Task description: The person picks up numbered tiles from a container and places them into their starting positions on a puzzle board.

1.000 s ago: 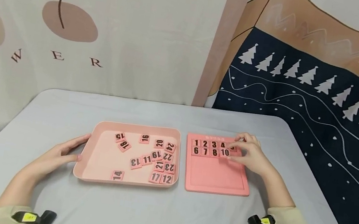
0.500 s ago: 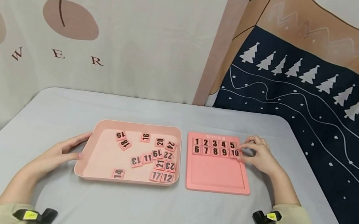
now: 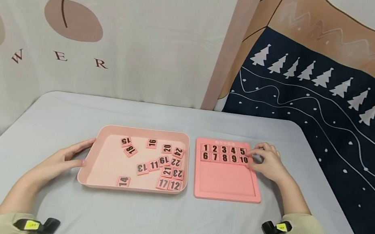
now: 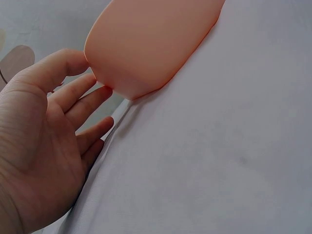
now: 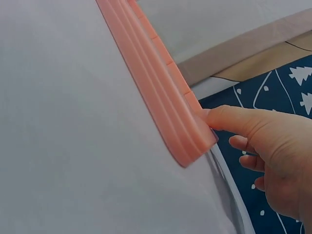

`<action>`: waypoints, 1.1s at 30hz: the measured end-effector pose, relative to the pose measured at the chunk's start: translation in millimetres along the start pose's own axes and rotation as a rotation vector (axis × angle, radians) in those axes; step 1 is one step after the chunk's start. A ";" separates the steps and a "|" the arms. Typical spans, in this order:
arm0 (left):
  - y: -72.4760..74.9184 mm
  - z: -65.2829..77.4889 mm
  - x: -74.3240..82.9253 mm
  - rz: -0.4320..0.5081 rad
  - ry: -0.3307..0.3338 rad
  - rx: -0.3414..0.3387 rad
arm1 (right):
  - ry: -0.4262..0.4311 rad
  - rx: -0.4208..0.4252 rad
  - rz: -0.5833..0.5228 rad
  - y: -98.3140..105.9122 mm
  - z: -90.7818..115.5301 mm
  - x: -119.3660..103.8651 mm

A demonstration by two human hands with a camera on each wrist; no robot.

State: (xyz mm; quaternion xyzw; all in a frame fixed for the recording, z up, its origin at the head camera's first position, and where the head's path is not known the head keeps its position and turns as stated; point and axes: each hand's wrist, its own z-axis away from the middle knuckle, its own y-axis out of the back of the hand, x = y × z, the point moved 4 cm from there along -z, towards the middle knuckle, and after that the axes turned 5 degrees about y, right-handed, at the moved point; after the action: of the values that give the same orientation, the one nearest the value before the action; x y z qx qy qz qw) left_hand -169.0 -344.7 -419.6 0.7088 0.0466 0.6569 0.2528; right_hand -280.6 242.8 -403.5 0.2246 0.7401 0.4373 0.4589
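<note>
Cloth-covered table [image 3: 141, 224], printed backdrop behind.
The left hand [image 3: 59, 160], fingers loosely spread, touches the tray [image 3: 104, 163] ahead of its fingertips; the right hand [image 3: 269, 162], thumb and fingers parted and slightly bent, touches the board [image 3: 226, 182] beside tile 10 [image 3: 243, 160]. Beyond the fingers hang a pale flower curtain [image 3: 154, 46] and a navy tree-patterned sheet [image 3: 287, 94].
</note>
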 end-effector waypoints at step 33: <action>-1.3 1.3 2.7 -0.011 0.003 0.007 | 0.406 -0.088 -0.096 -86.7 -61.0 -207.4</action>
State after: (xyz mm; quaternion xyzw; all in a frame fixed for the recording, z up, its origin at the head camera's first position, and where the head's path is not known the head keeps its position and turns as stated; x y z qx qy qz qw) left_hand -167.0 -342.9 -417.7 0.7083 0.0533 0.6564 0.2540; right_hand -229.0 18.9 -365.4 0.0761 0.8073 0.4831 0.3303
